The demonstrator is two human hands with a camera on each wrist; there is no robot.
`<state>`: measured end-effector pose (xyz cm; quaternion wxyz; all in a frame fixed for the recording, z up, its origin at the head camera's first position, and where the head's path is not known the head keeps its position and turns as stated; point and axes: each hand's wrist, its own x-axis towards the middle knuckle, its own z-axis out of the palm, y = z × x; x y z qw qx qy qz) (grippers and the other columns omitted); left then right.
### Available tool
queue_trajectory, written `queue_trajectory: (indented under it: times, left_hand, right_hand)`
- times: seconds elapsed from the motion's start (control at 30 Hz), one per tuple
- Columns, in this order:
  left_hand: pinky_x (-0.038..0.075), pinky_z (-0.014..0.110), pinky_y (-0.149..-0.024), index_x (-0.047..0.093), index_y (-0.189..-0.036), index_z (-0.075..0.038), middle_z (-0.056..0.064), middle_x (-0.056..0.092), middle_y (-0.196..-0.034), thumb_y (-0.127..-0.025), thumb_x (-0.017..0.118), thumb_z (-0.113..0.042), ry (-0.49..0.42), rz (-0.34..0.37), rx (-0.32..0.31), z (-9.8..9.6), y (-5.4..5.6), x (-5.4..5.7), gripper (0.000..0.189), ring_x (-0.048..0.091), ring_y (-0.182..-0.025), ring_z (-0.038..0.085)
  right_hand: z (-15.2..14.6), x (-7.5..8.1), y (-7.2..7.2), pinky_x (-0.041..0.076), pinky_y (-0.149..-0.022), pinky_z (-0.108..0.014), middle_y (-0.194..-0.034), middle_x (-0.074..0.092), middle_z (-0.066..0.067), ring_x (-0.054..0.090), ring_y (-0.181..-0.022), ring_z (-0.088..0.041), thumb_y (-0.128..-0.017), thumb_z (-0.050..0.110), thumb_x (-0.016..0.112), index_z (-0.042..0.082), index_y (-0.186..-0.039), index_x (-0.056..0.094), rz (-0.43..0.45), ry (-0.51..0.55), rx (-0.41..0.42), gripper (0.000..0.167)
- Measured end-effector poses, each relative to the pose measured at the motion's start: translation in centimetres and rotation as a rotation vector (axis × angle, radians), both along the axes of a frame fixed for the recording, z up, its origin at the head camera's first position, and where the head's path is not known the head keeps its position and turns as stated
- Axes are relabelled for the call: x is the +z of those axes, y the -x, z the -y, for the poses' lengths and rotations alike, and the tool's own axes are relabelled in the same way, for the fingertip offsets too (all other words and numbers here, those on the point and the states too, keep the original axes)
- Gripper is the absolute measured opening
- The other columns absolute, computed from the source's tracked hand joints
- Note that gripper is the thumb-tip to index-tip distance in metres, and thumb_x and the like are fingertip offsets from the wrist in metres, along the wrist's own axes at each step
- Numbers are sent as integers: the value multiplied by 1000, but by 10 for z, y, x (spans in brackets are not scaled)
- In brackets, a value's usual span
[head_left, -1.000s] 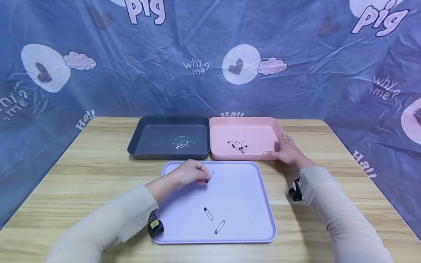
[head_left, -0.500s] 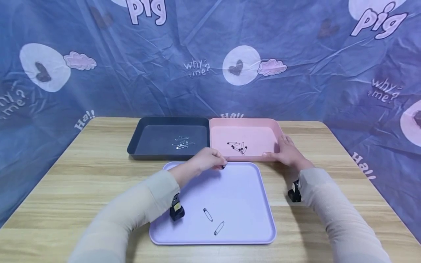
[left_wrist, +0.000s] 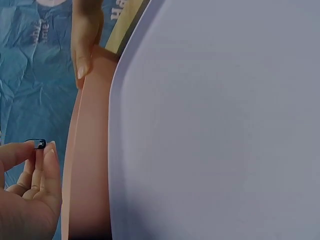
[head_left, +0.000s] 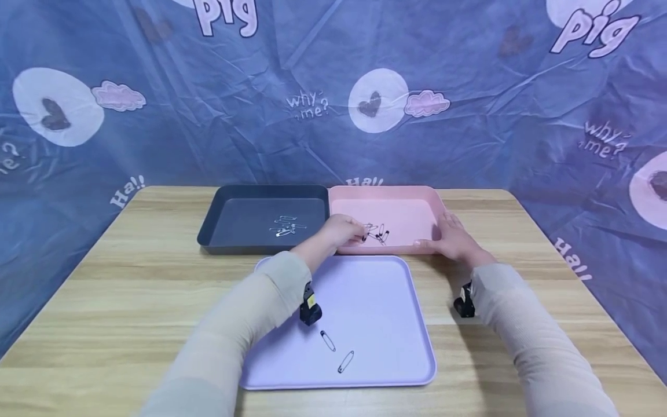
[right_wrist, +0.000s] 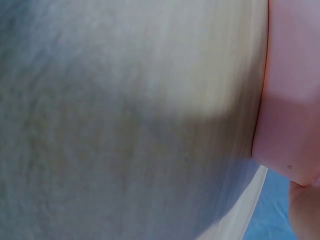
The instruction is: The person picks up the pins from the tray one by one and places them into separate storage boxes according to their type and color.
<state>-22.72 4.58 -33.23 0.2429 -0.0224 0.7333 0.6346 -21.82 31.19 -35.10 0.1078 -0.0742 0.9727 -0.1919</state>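
In the head view my left hand (head_left: 344, 230) is over the left front part of the pink tray (head_left: 417, 200). Its thumb and fingertips pinch a safety pin (left_wrist: 40, 144), whose black end shows in the left wrist view. Several black safety pins (head_left: 383, 234) lie in the pink tray just right of these fingers. My right hand (head_left: 457, 240) holds the tray's right front corner, thumb along the front rim and fingers at the side wall. Two black safety pins, one farther back (head_left: 327, 340) and one nearer (head_left: 346, 361), lie on the lilac tray (head_left: 385, 313).
A dark blue-grey tray (head_left: 245, 223) stands left against the pink one, with several silvery safety pins (head_left: 285, 225) in it. The lilac tray lies in front of both on the wooden table (head_left: 130, 278). A printed blue cloth (head_left: 234, 127) hangs behind.
My left hand has lifted a safety pin off the lilac tray's back left part and carried it right and away to over the pink tray. The right hand has stayed at the corner.
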Motion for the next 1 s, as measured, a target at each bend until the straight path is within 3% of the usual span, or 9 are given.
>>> queue_trajectory:
  times: [0.13, 0.43, 0.6, 0.83, 0.87, 1.0]
  left_hand:
    - [48, 31, -73, 60, -97, 9, 16, 62, -86, -79, 57, -1, -34, 18, 47, -8, 11, -5, 20, 55, -60, 12]
    - [50, 27, -66, 62, -93, 8, 8, 58, -67, -76, 58, 2, -53, 66, 195, -27, 30, -13, 18, 53, -52, 10]
    - [50, 28, -65, 62, -91, 7, 7, 56, -62, -75, 59, 3, -21, 109, 255, -37, 42, -20, 16, 54, -51, 12]
    - [50, 23, -53, 62, -82, 4, 11, 60, -73, -73, 59, 5, 72, 62, 344, -47, 52, -29, 10, 60, -54, 13]
    - [50, 23, -51, 62, -80, 5, 11, 59, -72, -71, 60, 6, 55, 61, 354, -50, 61, -43, 10, 59, -53, 14]
    - [49, 23, -45, 64, -73, 2, 10, 59, -67, -69, 63, 6, 4, 29, 375, -65, 111, -116, 6, 59, -52, 16]
  right_hand:
    - [-1, 0, 2, -1, -99, -50, -135, 0, -33, -4, -124, -43, -70, 62, 54, -15, -131, -1, -3, 6, -4, 112]
    - [-4, 3, 6, 1, -99, -50, -135, -1, -33, -3, -124, -43, -69, 64, 53, -14, -131, -4, 7, 2, -21, 115]
    - [-5, 3, 8, 1, -99, -50, -135, 0, -33, -2, -124, -43, -69, 63, 54, -13, -131, -2, 3, 4, -22, 114]
    - [-5, 4, 9, 1, -99, -50, -135, -1, -34, -2, -124, -43, -70, 62, 54, -14, -131, -2, 0, 1, -6, 112]
    - [-5, 4, 9, 1, -99, -50, -135, -1, -33, -2, -124, -43, -70, 61, 54, -14, -131, -1, -1, 7, -6, 112]
    - [-4, 2, 12, 0, -99, -50, -135, -1, -33, -3, -124, -43, -71, 61, 54, -15, -131, -1, 0, 8, 5, 111]
